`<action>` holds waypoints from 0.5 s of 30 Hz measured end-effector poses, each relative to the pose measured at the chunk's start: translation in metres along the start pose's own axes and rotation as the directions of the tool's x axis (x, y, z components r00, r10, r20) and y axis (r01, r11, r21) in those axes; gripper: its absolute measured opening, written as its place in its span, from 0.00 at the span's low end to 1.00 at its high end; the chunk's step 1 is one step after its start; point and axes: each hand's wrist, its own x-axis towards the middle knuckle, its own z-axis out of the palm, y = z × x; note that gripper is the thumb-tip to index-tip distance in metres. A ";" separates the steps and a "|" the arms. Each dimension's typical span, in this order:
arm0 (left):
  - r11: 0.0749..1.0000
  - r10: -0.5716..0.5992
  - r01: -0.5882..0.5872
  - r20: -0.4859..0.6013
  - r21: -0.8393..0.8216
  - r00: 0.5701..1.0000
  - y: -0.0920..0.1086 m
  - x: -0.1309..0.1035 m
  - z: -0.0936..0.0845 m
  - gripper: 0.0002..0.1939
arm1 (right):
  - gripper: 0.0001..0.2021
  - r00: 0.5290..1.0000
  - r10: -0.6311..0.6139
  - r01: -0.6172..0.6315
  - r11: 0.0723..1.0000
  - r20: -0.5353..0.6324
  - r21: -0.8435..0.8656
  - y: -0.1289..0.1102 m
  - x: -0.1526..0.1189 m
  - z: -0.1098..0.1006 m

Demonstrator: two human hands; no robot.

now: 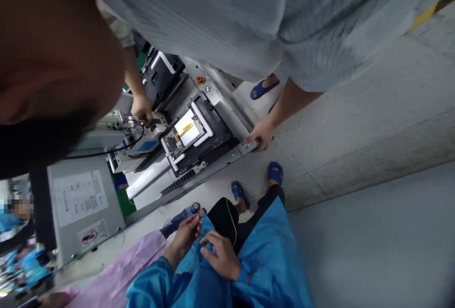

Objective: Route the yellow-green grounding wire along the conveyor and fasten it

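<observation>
Both my hands are in front of my blue gown, near the bottom of the head view. My left hand [185, 237] is closed, fingertips pinched together on something too small to make out. Close beside it, my right hand [221, 257] has curled fingers, with a bit of thin yellow-green cord [234, 232] showing at the fingertips. The cord loops over my dark trousers. A blue band [244, 272] circles my right wrist.
A co-worker in a grey shirt [227, 19] leans over a machine, one hand [261, 133] on its front corner, the other [141, 106] at its head. A black fixture [220, 132] carries an opened device [186, 129]. Nearby are a red button [200, 80] and a pink sleeve [124, 265].
</observation>
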 end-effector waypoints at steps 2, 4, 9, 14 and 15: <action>0.995 0.060 -0.059 -0.016 0.084 0.998 -0.002 -0.009 -0.015 0.27 | 0.15 0.999 0.003 -0.004 1.000 -0.034 -0.025 -0.014 -0.003 -0.011; 0.974 0.121 -0.115 -0.021 0.194 0.992 -0.006 -0.019 -0.029 0.27 | 0.22 0.997 0.020 -0.025 0.997 -0.072 -0.075 -0.023 -0.002 -0.021; 0.879 0.289 -0.265 0.000 0.397 0.957 -0.017 -0.046 -0.047 0.11 | 0.23 0.993 0.067 -0.085 0.978 -0.099 -0.192 -0.039 0.003 -0.023; 0.878 0.345 -0.305 -0.046 0.369 0.937 -0.017 -0.057 -0.066 0.08 | 0.13 0.981 0.174 -0.189 0.951 -0.082 -0.244 -0.061 0.008 -0.006; 0.883 0.348 -0.312 -0.043 0.352 0.936 -0.017 -0.057 -0.071 0.08 | 0.13 0.980 0.181 -0.196 0.944 -0.079 -0.266 -0.065 0.010 -0.002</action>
